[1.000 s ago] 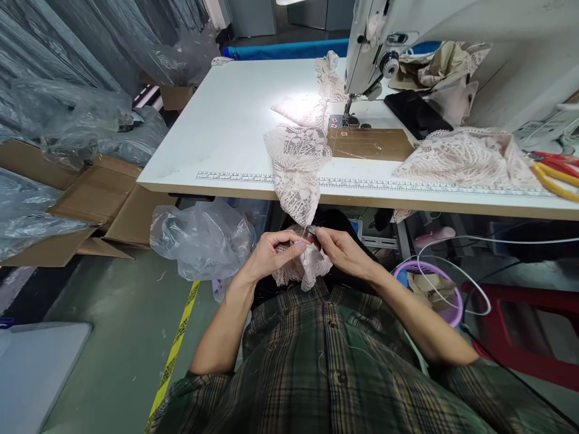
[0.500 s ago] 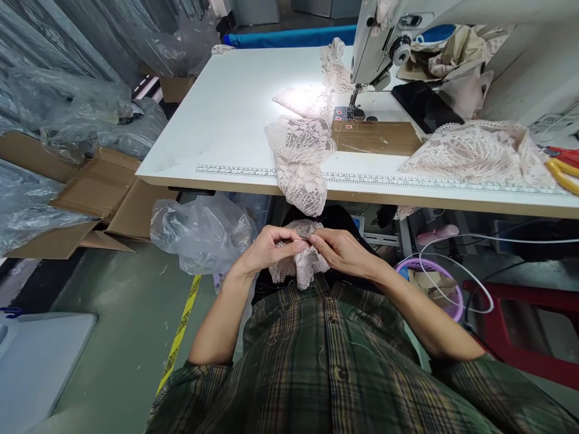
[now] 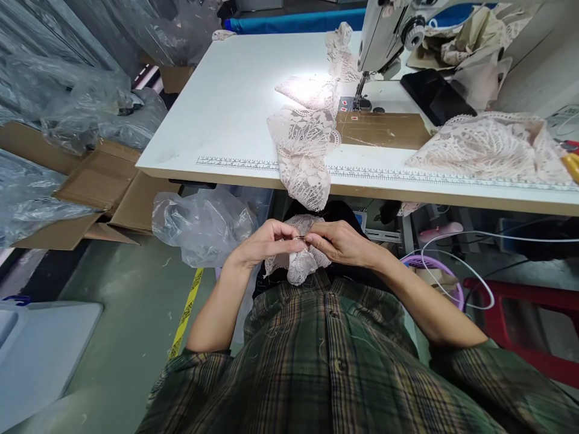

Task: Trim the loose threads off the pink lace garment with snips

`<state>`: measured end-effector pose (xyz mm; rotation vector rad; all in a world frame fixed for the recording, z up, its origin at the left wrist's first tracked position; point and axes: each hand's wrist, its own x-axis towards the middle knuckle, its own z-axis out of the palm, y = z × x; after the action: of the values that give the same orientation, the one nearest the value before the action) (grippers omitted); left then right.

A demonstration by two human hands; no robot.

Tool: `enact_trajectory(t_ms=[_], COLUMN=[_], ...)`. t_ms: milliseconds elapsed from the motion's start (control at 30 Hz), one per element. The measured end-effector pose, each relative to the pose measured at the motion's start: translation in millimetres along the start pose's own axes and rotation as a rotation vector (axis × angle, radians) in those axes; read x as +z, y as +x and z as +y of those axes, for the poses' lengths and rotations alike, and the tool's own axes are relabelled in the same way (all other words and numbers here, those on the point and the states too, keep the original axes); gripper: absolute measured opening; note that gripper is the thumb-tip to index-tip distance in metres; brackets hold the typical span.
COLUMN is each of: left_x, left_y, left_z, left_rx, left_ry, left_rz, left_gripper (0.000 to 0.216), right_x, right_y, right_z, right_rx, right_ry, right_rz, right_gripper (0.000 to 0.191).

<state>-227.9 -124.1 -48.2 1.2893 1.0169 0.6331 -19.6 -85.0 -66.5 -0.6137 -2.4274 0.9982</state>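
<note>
Above my lap, a piece of pale pink lace fabric (image 3: 302,266) hangs gathered under both hands. My left hand (image 3: 266,246) pinches at its upper edge between thumb and forefinger. Opposite it, with fingertips almost touching, my right hand (image 3: 342,242) is closed in a similar pinch. Something thin and small shows between the fingertips, too small to name. A longer lace strip (image 3: 304,150) lies on the white sewing table (image 3: 217,108), one end drooping over the front edge just beyond my hands.
A sewing machine (image 3: 384,42) stands at the right of the table, beside more bunched lace (image 3: 493,147). Yellow-handled scissors (image 3: 572,166) lie at the far right. Below are a purple basket (image 3: 429,263), a red stool (image 3: 497,319), a plastic bag (image 3: 203,229) and an open cardboard box (image 3: 97,181).
The view has shifted slightly, so the table sits higher in it. Both hands keep their pinch close together; the lace's lower fold has swung a little left.
</note>
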Motion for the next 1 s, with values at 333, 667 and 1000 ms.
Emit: enact_trajectory(t_ms=[333, 667, 1000], left_x=[2, -24, -8], left_y=[6, -13, -9], left_z=[-12, -22, -25], left_rx=[0.012, -0.064, 0.024], left_ry=[-0.039, 0.318, -0.018], left_rz=[0.062, -0.101, 0.501], left_gripper=[0.038, 0.029, 0.044], right_x=[32, 37, 46], right_y=[-8, -37, -35], right_z=[3, 10, 19], right_rx=[0.266, 0.527, 0.495], right_ry=[0.445, 0.612, 0.4], right_rz=[0.235, 0.355, 0.496], right_gripper=[0.055, 0.048, 0.05])
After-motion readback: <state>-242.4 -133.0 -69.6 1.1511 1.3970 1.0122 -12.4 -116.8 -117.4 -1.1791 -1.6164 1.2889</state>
